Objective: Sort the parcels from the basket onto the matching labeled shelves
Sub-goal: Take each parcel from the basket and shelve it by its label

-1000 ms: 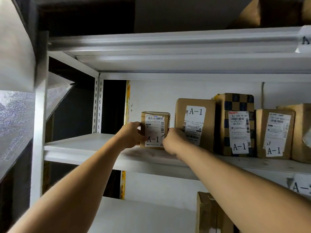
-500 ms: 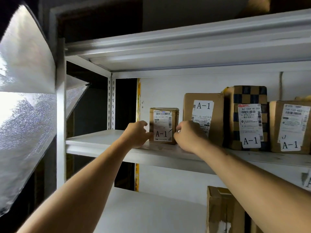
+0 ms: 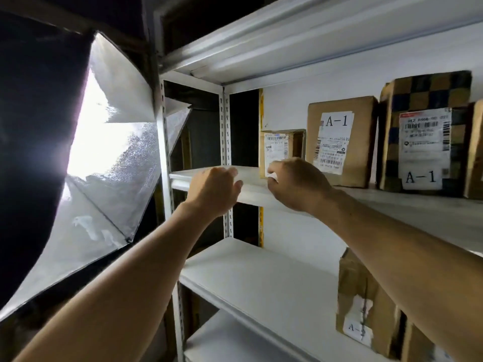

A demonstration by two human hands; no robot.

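A small brown parcel (image 3: 283, 150) with a white label stands at the left end of the white A-1 shelf (image 3: 405, 212), next to a taller parcel (image 3: 339, 137) marked A-1. My left hand (image 3: 214, 189) hovers at the shelf's front edge, left of the small parcel and apart from it, holding nothing. My right hand (image 3: 295, 184) is in front of the small parcel's lower part and hides its A-1 mark. Its fingers are curled in, and nothing shows inside them.
A checkered parcel (image 3: 423, 137) marked A-1 stands further right, with another brown one at the frame's edge. On the lower shelf (image 3: 261, 278) stands a taped parcel (image 3: 363, 304). A bright softbox lamp (image 3: 104, 152) fills the left, beside the metal upright (image 3: 163, 152).
Both hands have let go of the small parcel and drawn back toward the shelf's front edge. The view has swung left and closer.
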